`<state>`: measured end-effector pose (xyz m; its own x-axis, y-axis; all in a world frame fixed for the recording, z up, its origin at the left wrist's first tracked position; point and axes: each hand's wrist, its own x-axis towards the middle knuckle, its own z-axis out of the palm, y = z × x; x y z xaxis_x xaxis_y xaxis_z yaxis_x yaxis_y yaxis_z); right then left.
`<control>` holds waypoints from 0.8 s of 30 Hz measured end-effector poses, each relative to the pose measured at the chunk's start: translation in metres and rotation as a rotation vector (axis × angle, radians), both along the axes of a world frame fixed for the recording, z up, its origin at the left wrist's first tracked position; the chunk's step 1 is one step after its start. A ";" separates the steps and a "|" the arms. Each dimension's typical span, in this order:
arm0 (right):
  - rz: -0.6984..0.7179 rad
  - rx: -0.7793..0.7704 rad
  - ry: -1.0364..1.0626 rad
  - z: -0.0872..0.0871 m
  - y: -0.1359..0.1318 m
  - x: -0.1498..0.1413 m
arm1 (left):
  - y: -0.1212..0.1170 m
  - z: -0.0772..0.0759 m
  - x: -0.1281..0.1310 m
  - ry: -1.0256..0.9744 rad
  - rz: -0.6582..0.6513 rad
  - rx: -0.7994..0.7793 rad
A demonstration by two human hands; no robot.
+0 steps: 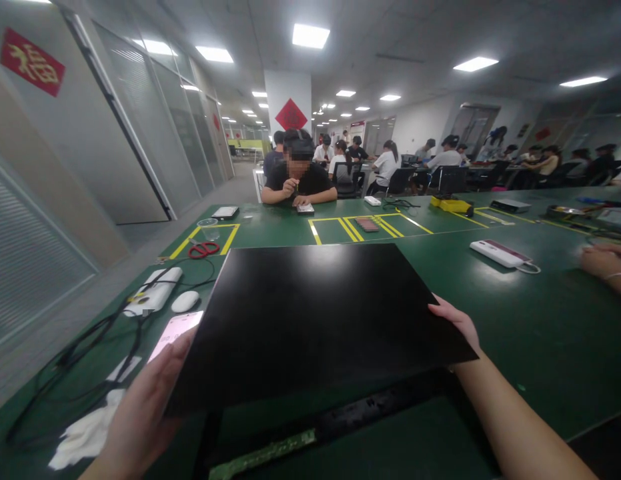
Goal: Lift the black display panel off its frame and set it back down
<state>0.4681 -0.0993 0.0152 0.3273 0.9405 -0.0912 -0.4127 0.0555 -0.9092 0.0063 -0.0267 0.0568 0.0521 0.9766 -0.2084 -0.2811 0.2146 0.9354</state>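
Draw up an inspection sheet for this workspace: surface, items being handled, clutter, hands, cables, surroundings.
Surface: green tabletop with yellow tape outlines.
Items being handled: glossy black flat panel; a green circuit-board strip shows below its near edge, attachment unclear.
Clutter: red-handled scissors, clear cup, lit phone and crumpled white tissue or cloth, all on the left.
Hands: left hand holds the panel's left edge, right hand its right edge.
Cables: black cables run loosely along the left; a white cord loops from a white device on the right.
Surroundings: person seated opposite; more people behind.
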 end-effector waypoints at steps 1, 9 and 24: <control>-0.045 -0.003 0.010 0.002 -0.001 0.003 | 0.000 0.000 0.004 0.001 -0.015 0.027; -0.507 0.112 0.035 0.001 0.009 0.007 | 0.007 -0.025 0.012 0.300 -0.031 0.082; -1.189 0.171 0.099 0.001 0.012 0.041 | 0.005 -0.025 0.006 0.976 -0.415 0.650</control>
<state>0.5088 -0.0874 0.0158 0.9959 0.0584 -0.0689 -0.0899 0.5650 -0.8202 0.0126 -0.0213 0.0316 0.4768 0.8599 0.1823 0.5692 -0.4601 0.6814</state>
